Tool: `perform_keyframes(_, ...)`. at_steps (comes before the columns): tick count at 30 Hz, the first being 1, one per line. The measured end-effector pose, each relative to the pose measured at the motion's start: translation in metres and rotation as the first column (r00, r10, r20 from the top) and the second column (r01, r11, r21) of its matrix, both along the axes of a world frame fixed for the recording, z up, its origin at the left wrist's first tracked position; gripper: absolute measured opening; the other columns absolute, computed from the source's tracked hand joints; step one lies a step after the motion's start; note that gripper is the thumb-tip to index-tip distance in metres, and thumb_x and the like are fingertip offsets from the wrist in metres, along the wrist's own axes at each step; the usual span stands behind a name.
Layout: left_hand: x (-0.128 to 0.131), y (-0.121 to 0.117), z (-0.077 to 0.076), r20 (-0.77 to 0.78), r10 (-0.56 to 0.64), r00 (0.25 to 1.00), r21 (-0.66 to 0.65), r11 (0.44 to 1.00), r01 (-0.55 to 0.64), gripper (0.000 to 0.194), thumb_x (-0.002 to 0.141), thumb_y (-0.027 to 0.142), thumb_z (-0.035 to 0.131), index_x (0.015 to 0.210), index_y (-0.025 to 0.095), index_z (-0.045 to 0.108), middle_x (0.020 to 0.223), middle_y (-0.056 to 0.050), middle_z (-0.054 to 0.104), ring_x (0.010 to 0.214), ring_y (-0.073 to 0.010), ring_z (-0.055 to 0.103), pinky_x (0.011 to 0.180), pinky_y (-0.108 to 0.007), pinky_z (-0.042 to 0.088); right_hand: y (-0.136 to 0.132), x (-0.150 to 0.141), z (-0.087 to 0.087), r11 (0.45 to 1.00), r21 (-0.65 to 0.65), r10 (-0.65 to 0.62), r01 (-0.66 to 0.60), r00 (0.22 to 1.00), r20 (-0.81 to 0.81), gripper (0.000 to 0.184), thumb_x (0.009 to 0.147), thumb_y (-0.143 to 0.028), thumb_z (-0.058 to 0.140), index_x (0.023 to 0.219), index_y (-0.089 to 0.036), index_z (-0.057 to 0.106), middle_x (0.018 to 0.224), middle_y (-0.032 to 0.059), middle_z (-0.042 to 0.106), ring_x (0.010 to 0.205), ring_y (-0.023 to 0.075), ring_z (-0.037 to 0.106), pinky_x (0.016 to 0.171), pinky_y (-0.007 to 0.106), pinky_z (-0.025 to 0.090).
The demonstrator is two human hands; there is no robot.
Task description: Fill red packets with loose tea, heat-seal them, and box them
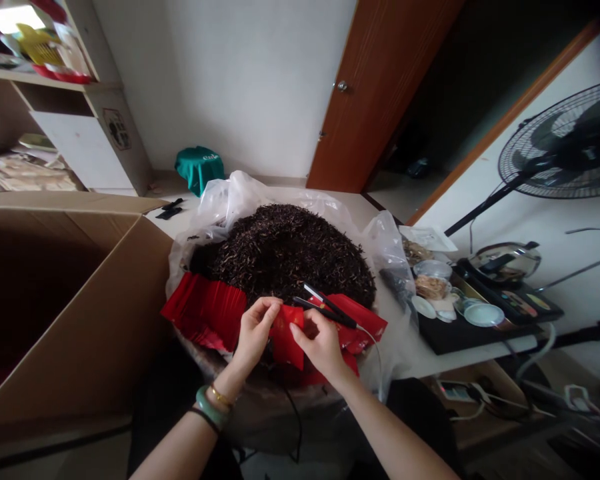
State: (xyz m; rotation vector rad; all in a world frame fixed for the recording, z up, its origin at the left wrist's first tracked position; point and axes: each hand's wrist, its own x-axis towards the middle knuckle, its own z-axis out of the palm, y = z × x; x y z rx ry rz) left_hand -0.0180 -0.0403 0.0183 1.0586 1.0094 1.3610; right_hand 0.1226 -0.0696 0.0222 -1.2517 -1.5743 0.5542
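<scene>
Pinching a glossy red foil sachet (286, 337), the left hand (254, 333) and right hand (320, 343) are nearly together at six o'clock, the right gripping black tongs (326, 312)

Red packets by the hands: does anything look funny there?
Yes, a bit. The red packets lie in a jumbled, overlapping heap along the edge of the dark loose tea, not in neat rows. A black cord also dangles down underneath.

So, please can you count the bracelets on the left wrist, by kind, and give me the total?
Green bangle: 1
Gold bracelet: 1
Black cord bracelet: 1
Total: 3
</scene>
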Motion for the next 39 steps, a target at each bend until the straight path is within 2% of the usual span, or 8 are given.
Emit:
perform_keyframes(3, 0.002, -0.002, 0.001, 0.072, -0.083, 0.994, -0.010, 0.996, 0.084, 0.037, 0.073, 0.046, 0.070, 0.094, 0.016, 0.065, 0.084, -0.004, 0.067, 0.075, -0.0158, 0.061, 0.071, -0.026, 0.049, 0.000, 0.002, 0.008, 0.968, 0.227, -0.143, 0.110, 0.981, 0.131, 0.012, 0.080, -0.022, 0.059, 0.071, -0.021, 0.051, 0.061, -0.0016, 0.060, 0.053, 0.0135, 0.057, 0.053, 0.024, 0.049)
perform_keyframes(8, 0.000, -0.011, 0.006, 0.131, -0.215, 0.968, 0.007, 0.976, 0.216, 0.039, 0.073, 0.050, 0.070, 0.090, 0.015, 0.064, 0.086, -0.005, 0.066, 0.078, -0.0172, 0.060, 0.071, -0.027, 0.050, -0.008, -0.002, 0.020, 0.914, 0.402, -0.150, 0.051, 0.964, 0.219, 0.010, 0.082, -0.013, 0.057, 0.077, -0.021, 0.053, 0.070, 0.0002, 0.060, 0.063, 0.0138, 0.059, 0.060, 0.025, 0.051)
perform_keyframes(14, -0.006, -0.023, 0.013, 0.169, -0.243, 0.955, 0.024, 0.970, 0.242, 0.037, 0.068, 0.046, 0.076, 0.083, 0.016, 0.061, 0.077, -0.002, 0.064, 0.071, -0.0143, 0.058, 0.068, -0.024, 0.047, -0.030, -0.005, 0.022, 0.864, 0.501, -0.143, -0.042, 0.935, 0.325, 0.015, 0.080, -0.006, 0.058, 0.085, -0.020, 0.057, 0.073, 0.0029, 0.059, 0.069, 0.0156, 0.057, 0.063, 0.028, 0.051)
perform_keyframes(18, -0.003, -0.034, 0.015, 0.259, -0.243, 0.935, -0.048, 0.963, 0.264, 0.036, 0.066, 0.043, 0.078, 0.079, 0.016, 0.058, 0.073, 0.001, 0.062, 0.066, -0.0111, 0.056, 0.063, -0.021, 0.045, -0.039, 0.000, 0.021, 0.826, 0.558, -0.166, -0.082, 0.910, 0.379, 0.014, 0.079, -0.006, 0.061, 0.083, -0.020, 0.061, 0.071, 0.0026, 0.058, 0.066, 0.0155, 0.053, 0.061, 0.029, 0.049)
perform_keyframes(25, 0.002, -0.061, 0.011, 0.345, -0.117, 0.931, -0.152, 0.972, 0.178, 0.038, 0.065, 0.046, 0.078, 0.075, 0.017, 0.056, 0.072, 0.001, 0.062, 0.066, -0.0120, 0.060, 0.067, -0.024, 0.050, -0.044, 0.018, 0.027, 0.836, 0.529, -0.067, -0.146, 0.930, 0.362, 0.019, 0.080, -0.006, 0.063, 0.087, -0.023, 0.068, 0.074, 0.0026, 0.062, 0.069, 0.0163, 0.057, 0.064, 0.032, 0.052)
perform_keyframes(33, 0.011, -0.066, 0.012, -0.021, -0.002, 1.000, 0.077, 0.997, 0.003, 0.027, 0.072, 0.041, 0.072, 0.072, 0.016, 0.061, 0.106, -0.012, 0.069, 0.095, -0.0225, 0.065, 0.082, -0.034, 0.053, -0.041, 0.027, 0.033, 0.898, 0.417, 0.059, -0.142, 0.977, 0.207, 0.009, 0.087, -0.017, 0.061, 0.086, -0.021, 0.069, 0.074, 0.0037, 0.067, 0.069, 0.0161, 0.064, 0.065, 0.030, 0.055)
perform_keyframes(36, 0.016, -0.067, 0.012, -0.159, 0.071, 0.985, 0.199, 0.979, -0.039, 0.019, 0.077, 0.034, 0.068, 0.072, 0.017, 0.062, 0.101, -0.012, 0.071, 0.089, -0.0210, 0.066, 0.077, -0.032, 0.054, -0.042, 0.028, 0.028, 0.889, 0.440, 0.054, -0.126, 0.983, 0.173, 0.012, 0.088, -0.015, 0.060, 0.094, -0.021, 0.069, 0.079, 0.0050, 0.070, 0.073, 0.0172, 0.066, 0.069, 0.031, 0.057)
perform_keyframes(39, 0.021, -0.070, 0.013, -0.324, 0.203, 0.924, 0.393, 0.917, -0.064, 0.010, 0.079, 0.024, 0.064, 0.071, 0.018, 0.064, 0.085, -0.008, 0.072, 0.083, -0.0190, 0.067, 0.077, -0.030, 0.053, -0.044, 0.029, 0.020, 0.876, 0.474, 0.007, -0.091, 0.984, 0.176, 0.024, 0.089, -0.014, 0.057, 0.111, -0.021, 0.064, 0.084, 0.0059, 0.071, 0.076, 0.0176, 0.068, 0.071, 0.032, 0.057)
